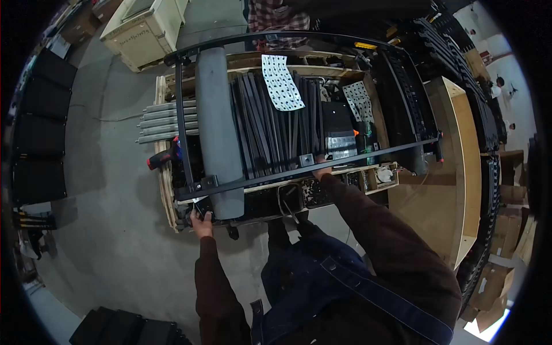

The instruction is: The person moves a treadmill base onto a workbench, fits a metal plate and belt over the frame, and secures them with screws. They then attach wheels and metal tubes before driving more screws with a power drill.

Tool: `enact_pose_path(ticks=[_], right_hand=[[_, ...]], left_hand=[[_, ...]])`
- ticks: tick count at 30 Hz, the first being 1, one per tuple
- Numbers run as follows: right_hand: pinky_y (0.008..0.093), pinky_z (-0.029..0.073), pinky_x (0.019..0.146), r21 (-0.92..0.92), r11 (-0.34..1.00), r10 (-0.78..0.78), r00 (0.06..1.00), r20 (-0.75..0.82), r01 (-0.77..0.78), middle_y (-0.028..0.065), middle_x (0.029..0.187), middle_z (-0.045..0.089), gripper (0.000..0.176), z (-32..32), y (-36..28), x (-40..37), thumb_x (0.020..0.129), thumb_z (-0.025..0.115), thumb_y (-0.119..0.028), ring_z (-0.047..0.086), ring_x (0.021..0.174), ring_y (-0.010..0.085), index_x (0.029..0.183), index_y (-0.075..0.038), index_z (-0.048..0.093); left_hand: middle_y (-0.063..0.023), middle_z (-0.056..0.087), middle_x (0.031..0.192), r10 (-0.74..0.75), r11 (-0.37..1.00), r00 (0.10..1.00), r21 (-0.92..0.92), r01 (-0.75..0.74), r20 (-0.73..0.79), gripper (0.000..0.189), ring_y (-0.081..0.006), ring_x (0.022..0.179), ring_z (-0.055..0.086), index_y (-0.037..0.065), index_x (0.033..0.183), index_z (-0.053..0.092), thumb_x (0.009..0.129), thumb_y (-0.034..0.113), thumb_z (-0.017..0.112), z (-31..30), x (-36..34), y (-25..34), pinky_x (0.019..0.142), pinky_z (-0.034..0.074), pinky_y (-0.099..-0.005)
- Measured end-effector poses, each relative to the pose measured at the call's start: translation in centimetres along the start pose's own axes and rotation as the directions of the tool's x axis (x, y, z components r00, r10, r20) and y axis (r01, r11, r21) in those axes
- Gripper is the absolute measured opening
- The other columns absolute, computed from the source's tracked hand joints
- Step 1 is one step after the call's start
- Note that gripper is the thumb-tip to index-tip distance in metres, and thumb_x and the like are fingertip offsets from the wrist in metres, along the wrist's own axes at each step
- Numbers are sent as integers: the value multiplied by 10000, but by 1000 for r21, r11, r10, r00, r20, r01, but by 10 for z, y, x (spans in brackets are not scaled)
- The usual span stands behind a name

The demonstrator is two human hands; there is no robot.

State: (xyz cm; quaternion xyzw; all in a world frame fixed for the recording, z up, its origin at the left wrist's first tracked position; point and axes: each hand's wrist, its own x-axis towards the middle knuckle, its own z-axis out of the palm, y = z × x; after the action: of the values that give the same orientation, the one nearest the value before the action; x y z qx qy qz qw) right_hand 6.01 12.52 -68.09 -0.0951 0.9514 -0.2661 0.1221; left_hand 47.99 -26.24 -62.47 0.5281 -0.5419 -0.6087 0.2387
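Observation:
A rectangular black metal frame (259, 183) lies across a wooden crate in front of me. My right hand (323, 170) is closed round its near rail, beside a small square bracket (306, 160); the rail partly hides the fingers. Below the frame's near left corner, my left hand (202, 223) has curled fingers about a small dark part that I cannot make out. A grey padded roll (220, 126) runs under the frame near its left end. Dark metal bars (261, 126) lie side by side in the crate, with a perforated white sheet (282, 83) on top.
Metal tubes (167, 122) and a red-and-black power tool (163, 157) are at the crate's left end. Small-parts compartments (351, 179) line its near side. A plywood box (460, 172) stands right, a wooden crate (138, 34) far left. Another person's plaid sleeve (276, 20) shows beyond.

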Motion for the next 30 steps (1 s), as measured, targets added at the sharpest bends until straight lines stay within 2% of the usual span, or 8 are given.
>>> enact_pose_path(ticks=[1, 4, 15, 17, 19, 23, 26, 30], right_hand=[[497, 514, 820, 424, 882, 169, 978, 125, -207, 223, 1072, 645, 476, 71, 35, 36, 846, 769, -407, 620, 1009, 429, 1059, -32, 568], [507, 516, 879, -157, 986, -30, 984, 177, 59, 294, 1227, 583, 457, -30, -87, -11, 893, 688, -418, 571, 1158, 429, 1037, -8, 544], [495, 532, 878, 102, 934, 323, 931, 170, -343, 242, 1073, 692, 379, -81, -147, -25, 1008, 461, -282, 660, 963, 458, 1164, 12, 641], [472, 556, 759, -186, 980, -51, 990, 134, 75, 194, 999, 702, 315, -80, -116, -32, 1011, 460, -245, 691, 833, 399, 1112, 4, 624], [400, 512, 567, 770, 405, -27, 835, 550, -493, 106, 843, 644, 263, -123, -108, -62, 1005, 496, -288, 635, 640, 268, 1030, -43, 588], [281, 316, 410, 555, -45, -152, 555, 818, -830, 10, 649, 473, 312, -215, -56, -146, 1024, 486, -385, 337, 407, 126, 974, -84, 547], [263, 281, 380, 545, 499, 26, 640, 768, -674, -14, 550, 435, 354, -311, -24, -219, 1020, 573, -400, 370, 366, 104, 948, -54, 554], [237, 322, 471, 327, 659, 31, 460, 888, -677, -21, 615, 488, 315, -461, 32, -267, 1006, 613, -347, 439, 517, 73, 1010, -37, 668]], left_hand=[[-139, 591, 1264, 26, 999, 999, 38, -25, -25, 642, -232, 1135, 587, -9, 1432, 415, 865, 1, 715, -2, -14, 6, 960, 483, -350], [-116, 593, 1256, 53, 998, 985, -3, -55, -166, 553, -211, 1118, 576, -27, 1379, 454, 882, -4, 695, -8, -43, -14, 946, 484, -353], [-66, 666, 1013, -170, 965, 985, 204, 168, -8, 362, -141, 866, 630, -20, 1199, 618, 891, 142, 719, 19, -237, -35, 779, 520, -287], [-51, 651, 1006, -127, 950, 992, 287, 121, 4, 360, -132, 806, 619, -8, 1209, 608, 906, 152, 718, 35, -263, -27, 695, 534, -276], [-72, 663, 1033, -413, 910, 903, 92, 404, 117, 363, -160, 842, 654, -9, 1241, 597, 937, 168, 687, 67, -289, 3, 730, 550, -289], [-99, 676, 1101, -486, 869, 783, 116, 482, 387, 353, -195, 933, 690, -9, 1274, 586, 972, 164, 648, 141, -294, 45, 793, 566, -304], [-117, 688, 1138, -386, 899, 741, 44, 436, 549, 341, -204, 997, 697, -9, 1292, 585, 1001, 167, 608, 186, -303, 103, 832, 564, -301], [-113, 706, 1113, -281, 960, 702, 192, 205, 655, 316, -180, 984, 697, 7, 1261, 619, 1009, 196, 607, 193, -282, 166, 839, 556, -295]])
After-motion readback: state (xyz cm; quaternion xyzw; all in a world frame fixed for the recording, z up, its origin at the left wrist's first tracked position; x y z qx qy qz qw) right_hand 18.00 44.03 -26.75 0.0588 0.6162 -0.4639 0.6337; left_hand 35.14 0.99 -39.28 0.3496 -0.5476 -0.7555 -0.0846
